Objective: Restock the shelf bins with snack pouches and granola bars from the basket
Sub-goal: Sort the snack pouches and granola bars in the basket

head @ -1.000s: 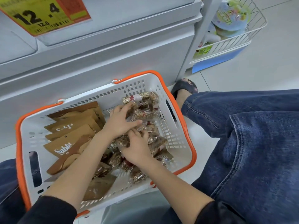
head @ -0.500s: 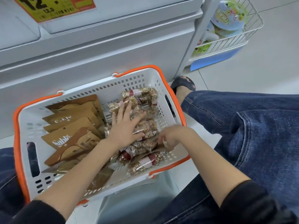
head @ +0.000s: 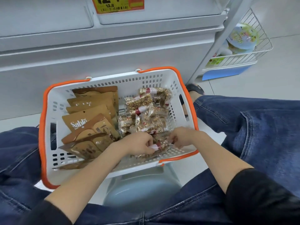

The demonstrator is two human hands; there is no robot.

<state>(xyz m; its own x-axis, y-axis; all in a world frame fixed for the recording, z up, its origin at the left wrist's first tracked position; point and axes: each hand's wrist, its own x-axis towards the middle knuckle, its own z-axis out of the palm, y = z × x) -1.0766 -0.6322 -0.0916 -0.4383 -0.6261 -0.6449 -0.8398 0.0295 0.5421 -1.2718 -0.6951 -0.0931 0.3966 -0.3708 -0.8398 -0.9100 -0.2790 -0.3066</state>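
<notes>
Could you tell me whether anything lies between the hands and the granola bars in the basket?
Nothing visible does: the left hand and right hand already grip a granola bar at the near end of the basket.

The basket (head: pixel 53 98) looks like hard white plastic, smooth and slightly glossy, its walls pierced with slots, with an orange plastic rim (head: pixel 42 127). On its left lie snack pouches (head: pixel 90 114) of matt brown paper-like film, some with a shinier dark band. On its right the granola bars (head: pixel 146 114) sit in clear, crinkled, glossy wrap over a rough grainy filling. Beyond it, the shelf front (head: pixel 97 62) is smooth, pale grey, painted-looking metal or plastic; which one is unclear. Far right hangs a white wire rack (head: pixel 261 51). The jeans (head: pixel 259 127) are woven blue denim with visible stitching; the sleeves (head: pixel 259 197) are matt black cloth. The floor (head: pixel 276 82) is smooth pale tile.
</notes>
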